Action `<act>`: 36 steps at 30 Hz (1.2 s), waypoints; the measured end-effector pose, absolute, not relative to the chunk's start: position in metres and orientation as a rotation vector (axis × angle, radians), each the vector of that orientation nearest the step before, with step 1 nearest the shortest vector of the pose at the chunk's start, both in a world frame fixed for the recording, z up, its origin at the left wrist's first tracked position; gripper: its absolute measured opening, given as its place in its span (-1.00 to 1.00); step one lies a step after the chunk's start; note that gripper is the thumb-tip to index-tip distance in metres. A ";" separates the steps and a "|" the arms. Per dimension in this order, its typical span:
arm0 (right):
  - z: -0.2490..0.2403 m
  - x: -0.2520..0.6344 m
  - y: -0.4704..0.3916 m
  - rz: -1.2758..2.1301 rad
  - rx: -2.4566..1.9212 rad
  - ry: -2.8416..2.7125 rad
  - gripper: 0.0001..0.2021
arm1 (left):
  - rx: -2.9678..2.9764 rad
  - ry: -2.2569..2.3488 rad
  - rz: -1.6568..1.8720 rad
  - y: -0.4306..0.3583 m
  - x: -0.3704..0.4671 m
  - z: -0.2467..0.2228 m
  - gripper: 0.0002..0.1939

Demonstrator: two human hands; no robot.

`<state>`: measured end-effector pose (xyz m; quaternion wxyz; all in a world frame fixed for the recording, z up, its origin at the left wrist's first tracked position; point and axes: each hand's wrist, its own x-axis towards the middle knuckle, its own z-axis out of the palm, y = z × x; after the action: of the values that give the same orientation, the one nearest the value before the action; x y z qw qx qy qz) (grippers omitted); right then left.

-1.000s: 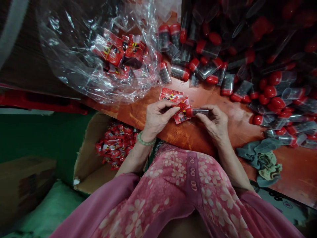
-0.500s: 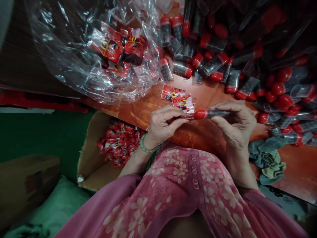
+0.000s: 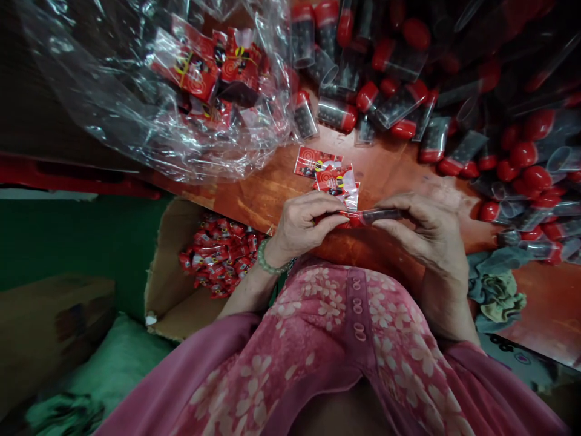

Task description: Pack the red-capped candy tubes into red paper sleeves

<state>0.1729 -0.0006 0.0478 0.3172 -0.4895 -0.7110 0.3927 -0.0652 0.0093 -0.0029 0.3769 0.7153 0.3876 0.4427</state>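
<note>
My right hand (image 3: pixel 429 236) is closed on the clear end of a small dark container (image 3: pixel 380 214), which lies almost level with its red end to the left. Opposite it, my left hand (image 3: pixel 303 225) pinches a red printed wrapper (image 3: pixel 348 224) between thumb and fingers. The container's red end meets the wrapper at my left fingertips; how far it sits inside is hidden. Just beyond the left hand, several flat red-and-white wrappers (image 3: pixel 334 178) overlap on the brown tabletop (image 3: pixel 390 172).
A clear plastic bag (image 3: pixel 190 163) with bundled printed wrappers (image 3: pixel 200 69) stands at the back left. Loose red-ended containers (image 3: pixel 336 115) pile up at the back and right. Below the left edge is a cardboard box (image 3: pixel 166 260) of red wrapped pieces (image 3: pixel 222 254). A grey-green cloth (image 3: pixel 499 293) lies right.
My right hand has moved slightly left, bringing the container's red end into the wrapper at my left fingertips. Less of the red end shows now. The view has shifted a little.
</note>
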 end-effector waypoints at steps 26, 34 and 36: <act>0.029 0.164 -0.010 1.208 -1.476 -1.644 -0.83 | 1.460 0.865 0.550 0.010 -0.058 0.002 -0.72; 0.025 0.166 -0.004 1.444 -1.363 -1.316 -0.74 | 1.385 0.858 0.548 0.012 -0.064 0.016 -0.71; 0.023 0.164 -0.004 1.468 -1.356 -1.240 -0.73 | 1.246 0.894 0.586 0.010 -0.072 0.015 -0.50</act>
<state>0.1641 -0.0040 0.0226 0.3845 -0.5323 -0.4867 0.5761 -0.0719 0.0102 0.0147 0.6817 0.5555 0.3983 0.2610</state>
